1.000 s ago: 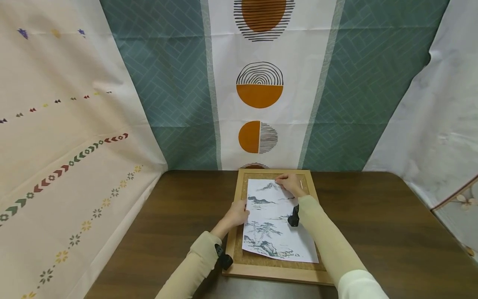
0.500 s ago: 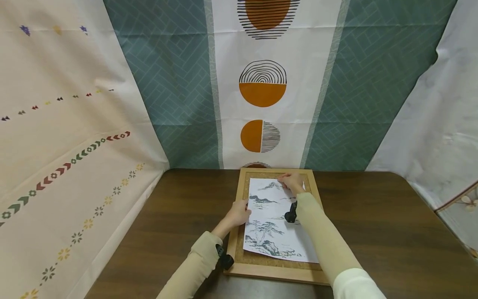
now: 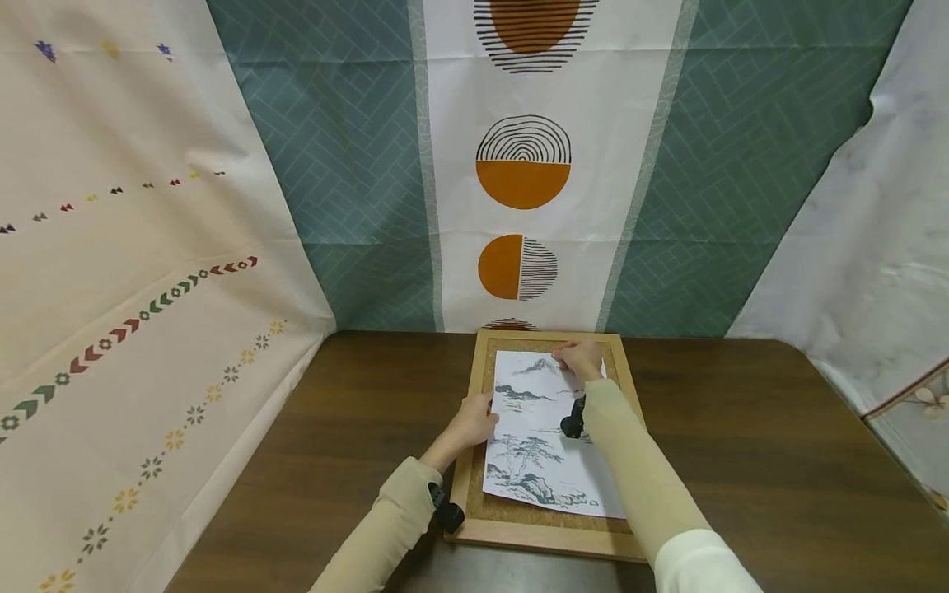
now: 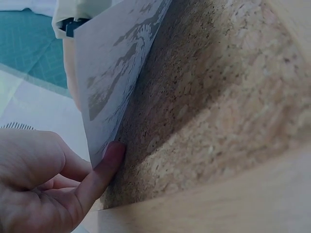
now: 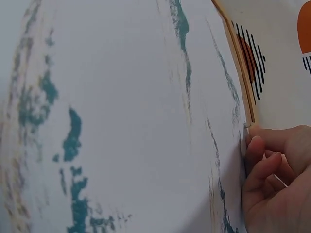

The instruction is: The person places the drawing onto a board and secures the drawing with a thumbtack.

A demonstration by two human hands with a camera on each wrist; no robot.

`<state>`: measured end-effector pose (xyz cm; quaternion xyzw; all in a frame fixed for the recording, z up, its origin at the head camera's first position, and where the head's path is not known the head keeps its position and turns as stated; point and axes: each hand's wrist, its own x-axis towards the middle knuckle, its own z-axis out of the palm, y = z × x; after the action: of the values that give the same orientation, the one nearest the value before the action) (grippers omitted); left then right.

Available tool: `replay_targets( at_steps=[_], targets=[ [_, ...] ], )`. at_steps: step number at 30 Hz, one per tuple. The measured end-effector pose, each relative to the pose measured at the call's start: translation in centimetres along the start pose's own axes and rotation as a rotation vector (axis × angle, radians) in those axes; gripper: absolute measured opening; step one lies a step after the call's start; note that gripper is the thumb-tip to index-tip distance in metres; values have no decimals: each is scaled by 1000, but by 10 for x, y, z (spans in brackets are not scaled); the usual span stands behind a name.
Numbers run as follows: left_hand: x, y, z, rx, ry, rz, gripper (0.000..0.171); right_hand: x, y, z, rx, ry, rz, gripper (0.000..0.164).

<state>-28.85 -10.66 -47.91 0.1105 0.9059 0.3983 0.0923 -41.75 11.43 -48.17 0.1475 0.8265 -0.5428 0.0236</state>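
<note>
A sheet of paper (image 3: 534,420) printed with an ink landscape lies over a wood-framed cork board (image 3: 544,535). My left hand (image 3: 471,422) pinches the sheet's left edge; in the left wrist view this edge stands raised off the cork (image 4: 194,97), with a fingertip (image 4: 114,151) at it. At the sheet's top edge is my right hand (image 3: 582,359), its fingers curled together. In the right wrist view, the right fingertips (image 5: 256,144) meet that edge beside a tiny pale pin-like thing (image 5: 247,125), mostly hidden by them.
The board lies on a dark wooden table (image 3: 741,445), its far end close to a hanging cloth (image 3: 371,165) with green and white bands. A cream patterned cloth (image 3: 148,346) hangs at the left and a pale cloth (image 3: 890,214) at the right.
My right wrist has turned slightly, its camera shifting left, while the fingers stay at the sheet's top edge. My left hand keeps its place on the left edge.
</note>
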Motion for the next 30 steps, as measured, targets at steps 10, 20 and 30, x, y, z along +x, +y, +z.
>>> replay_targets(
  at_steps=[10, 20, 30],
  targets=[
    [-1, 3, 1, 6, 14, -4, 53, -13, -1, 2, -43, 49, -90, 15],
    [-2, 4, 1, 37, 12, -2, 51, -7, 7, -2, -63, 33, -68, 15],
    [0, 0, -5, 12, 0, 9, 50, -11, 1, -16, -84, -145, -55, 36]
  ],
)
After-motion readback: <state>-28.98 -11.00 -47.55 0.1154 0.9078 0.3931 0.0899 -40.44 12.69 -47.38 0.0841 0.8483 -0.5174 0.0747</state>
